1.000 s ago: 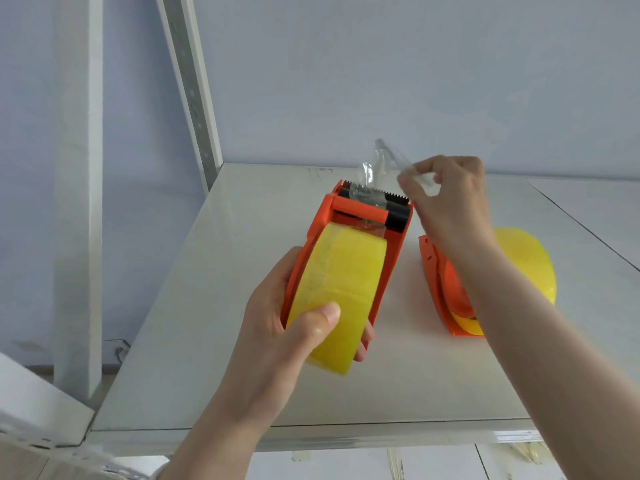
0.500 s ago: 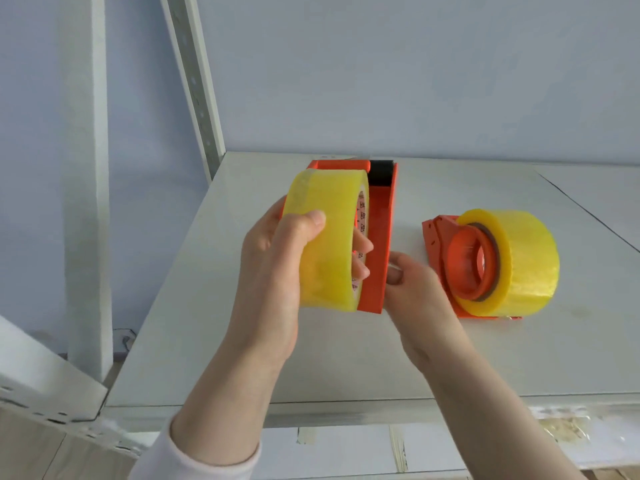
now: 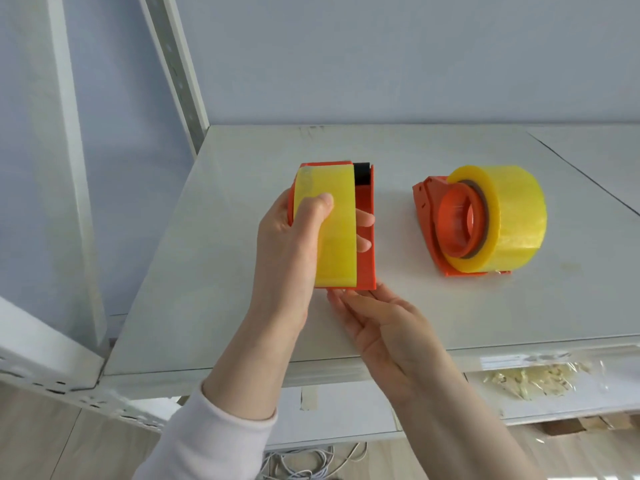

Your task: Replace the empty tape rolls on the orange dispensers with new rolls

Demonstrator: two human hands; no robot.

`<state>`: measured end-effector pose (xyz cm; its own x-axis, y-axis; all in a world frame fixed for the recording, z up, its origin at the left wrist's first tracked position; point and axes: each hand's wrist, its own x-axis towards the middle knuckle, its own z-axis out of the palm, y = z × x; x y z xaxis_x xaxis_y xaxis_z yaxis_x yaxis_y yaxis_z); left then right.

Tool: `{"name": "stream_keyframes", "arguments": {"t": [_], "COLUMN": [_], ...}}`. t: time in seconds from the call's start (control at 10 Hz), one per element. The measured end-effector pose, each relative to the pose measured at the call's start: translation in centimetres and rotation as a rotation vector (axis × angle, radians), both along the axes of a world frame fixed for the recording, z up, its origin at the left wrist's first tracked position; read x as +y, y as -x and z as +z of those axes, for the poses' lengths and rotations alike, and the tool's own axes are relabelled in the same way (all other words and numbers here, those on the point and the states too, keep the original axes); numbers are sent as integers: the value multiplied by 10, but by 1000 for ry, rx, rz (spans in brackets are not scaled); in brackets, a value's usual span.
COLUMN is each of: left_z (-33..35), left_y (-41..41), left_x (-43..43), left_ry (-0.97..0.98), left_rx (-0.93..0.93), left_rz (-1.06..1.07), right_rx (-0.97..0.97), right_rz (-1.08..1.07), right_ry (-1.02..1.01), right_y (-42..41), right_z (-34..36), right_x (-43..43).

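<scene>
Here the person's left hand [image 3: 294, 244] is wrapped around a yellow tape roll [image 3: 329, 226] that sits in an orange tape dispenser [image 3: 365, 237], the whole thing held upright just over the white shelf board [image 3: 214, 271]. The thumb [image 3: 317, 207] presses on the roll's outer face, while two fingertips [image 3: 363, 220] poke out on the far side, between the roll and the dispenser's orange side plate, so the grip is closed on roll and dispenser together. A black roller [image 3: 362, 173] shows at the dispenser's top end, beyond the thumb.

The right hand [image 3: 384, 327] lies below, palm partly up, fingers stretched out and loose. Its fingertips [image 3: 346, 294] touch the lower edge of the dispenser; they are not curled around anything.

Off to the right of both hands, well apart from them, a second orange dispenser [image 3: 429, 216] rests on its side on the shelf board. It carries a full yellow roll [image 3: 509, 216] around its orange hub [image 3: 457, 223], and nobody is touching it.

Beneath the right wrist, along the shelf's front edge, crumpled clear tape scraps [image 3: 526, 375] are stuck. A pale long sleeve [image 3: 214, 441] covers the left forearm. A perforated metal upright [image 3: 176, 74] rises behind the left hand, against the pale blue wall [image 3: 381, 57].
</scene>
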<state>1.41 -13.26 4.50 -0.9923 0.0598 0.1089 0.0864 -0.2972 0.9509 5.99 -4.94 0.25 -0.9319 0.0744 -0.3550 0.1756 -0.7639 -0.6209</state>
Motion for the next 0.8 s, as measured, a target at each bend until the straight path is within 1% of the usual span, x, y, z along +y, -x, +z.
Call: {"name": "stream_keyframes", "arguments": {"t": [0.2, 0.3, 0.4, 0.5, 0.6, 0.7, 0.8], "left_z": [-10, -18, -19, -23, -29, -22, -19], "left_y": [5, 11, 17, 22, 26, 16, 7], "left_x": [10, 14, 15, 13, 9, 6, 2], "left_ry": [26, 71, 113, 162, 313, 474, 469], "left_rx": [-41, -52, -61, -54, -19, -43, -56], "left_rz": [-2, 18, -22, -60, 5, 52, 179], "right_rx": [-45, -85, -127, -120, -92, -36, 35], "right_rz": [-48, -40, -73, -90, -138, -118, -95], "right_ry": [127, 155, 135, 70, -78, -341, -530], "right_y": [-5, -10, -17, -28, -35, -35, -30], "right_z": [5, 6, 8, 13, 14, 21, 31], "right_x": [-6, -9, -8, -6, -4, 3, 9]}}
